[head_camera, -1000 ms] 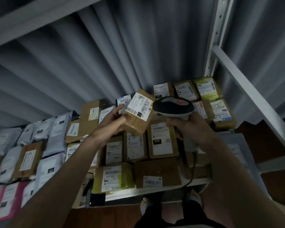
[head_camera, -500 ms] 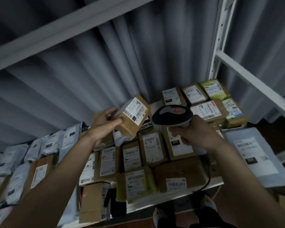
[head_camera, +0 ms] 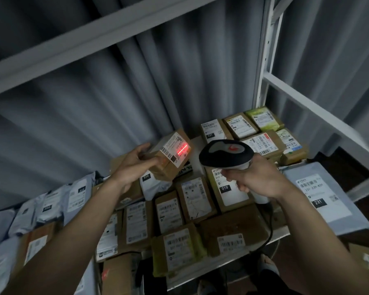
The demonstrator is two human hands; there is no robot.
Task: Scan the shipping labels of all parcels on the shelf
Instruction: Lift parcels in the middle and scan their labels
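Note:
My left hand (head_camera: 134,165) holds a small brown cardboard parcel (head_camera: 168,167) raised above the shelf, its white shipping label (head_camera: 175,149) turned toward the scanner. A red scan line glows across that label. My right hand (head_camera: 258,180) grips a black and grey barcode scanner (head_camera: 225,153), whose head points left at the parcel from close by. Below both hands, several labelled cardboard parcels (head_camera: 192,199) lie flat on the white shelf (head_camera: 239,255).
Grey poly mailers (head_camera: 51,203) fill the shelf's left side. More boxes (head_camera: 258,129) sit at the back right by the white upright post (head_camera: 264,60). A large grey mailer (head_camera: 326,199) lies at the right. The scanner cable (head_camera: 270,231) hangs over the front edge.
A red scan line now lights the held parcel's label. The parcel sits tilted a little more toward the scanner, and the view has shifted slightly.

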